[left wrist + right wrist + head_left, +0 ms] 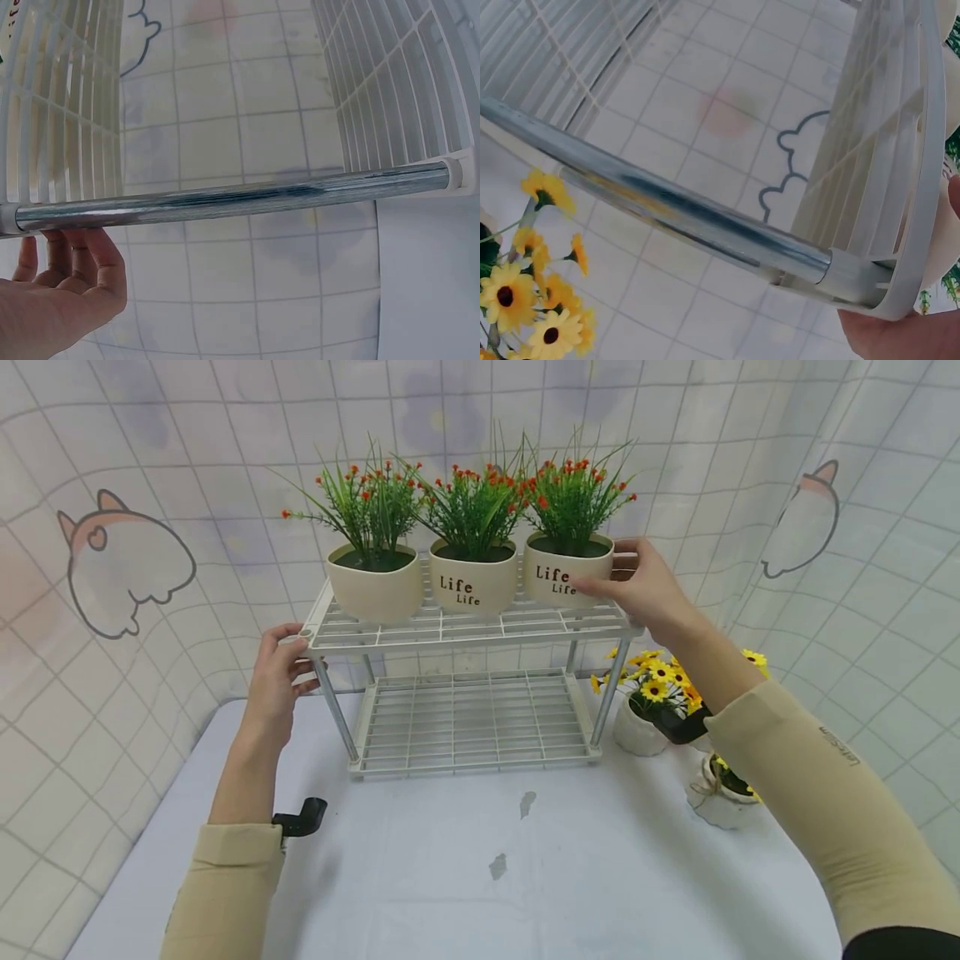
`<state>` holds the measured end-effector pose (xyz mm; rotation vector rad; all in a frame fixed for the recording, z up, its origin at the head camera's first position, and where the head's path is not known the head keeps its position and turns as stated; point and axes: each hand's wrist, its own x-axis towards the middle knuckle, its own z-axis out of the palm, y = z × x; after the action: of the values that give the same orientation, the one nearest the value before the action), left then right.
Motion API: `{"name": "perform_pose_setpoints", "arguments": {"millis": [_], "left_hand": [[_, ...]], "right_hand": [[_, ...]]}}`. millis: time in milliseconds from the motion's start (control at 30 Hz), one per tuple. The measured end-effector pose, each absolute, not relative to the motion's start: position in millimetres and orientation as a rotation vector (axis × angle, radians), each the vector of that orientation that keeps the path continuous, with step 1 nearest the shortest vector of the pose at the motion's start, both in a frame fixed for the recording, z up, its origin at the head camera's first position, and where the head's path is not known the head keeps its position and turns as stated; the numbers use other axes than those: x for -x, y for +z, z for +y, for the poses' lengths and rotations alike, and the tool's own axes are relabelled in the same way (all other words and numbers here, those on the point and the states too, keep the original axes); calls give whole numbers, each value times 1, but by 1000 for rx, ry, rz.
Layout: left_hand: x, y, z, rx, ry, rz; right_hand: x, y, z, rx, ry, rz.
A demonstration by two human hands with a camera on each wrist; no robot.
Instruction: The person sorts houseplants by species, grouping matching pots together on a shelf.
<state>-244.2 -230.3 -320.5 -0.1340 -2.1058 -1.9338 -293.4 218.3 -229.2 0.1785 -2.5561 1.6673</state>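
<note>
Hand [273,672] grips rack [465,631] on white table [465,877].

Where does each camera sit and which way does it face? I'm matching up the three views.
Head: above the table, facing forward and down at the rack; both forearms, left hand and right hand show.
Left wrist: below the rack's top shelf, facing a metal leg; fingers show.
Right wrist: below the shelf corner, facing another leg; palm edge shows.
The head and right wrist views share the yellow flowers.
</note>
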Motion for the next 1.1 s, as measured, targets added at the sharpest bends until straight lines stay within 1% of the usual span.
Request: {"name": "perform_pose_setpoints", "arguments": {"millis": [233, 533, 867, 1100], "left_hand": [[245, -322, -230, 125, -1925, -2106], [245, -323, -232, 114, -1940, -2120], [246, -324, -233, 121, -1938, -2129], [247, -325, -233, 125, -1941, -2109]], "right_hand": [[270, -238, 233, -166, 1556, -2569], [226, -248, 263, -183, 1494, -2545], [177, -273, 304, -102, 1462, -2564], [150, -302, 328, -4, 1481, -2561]]}}
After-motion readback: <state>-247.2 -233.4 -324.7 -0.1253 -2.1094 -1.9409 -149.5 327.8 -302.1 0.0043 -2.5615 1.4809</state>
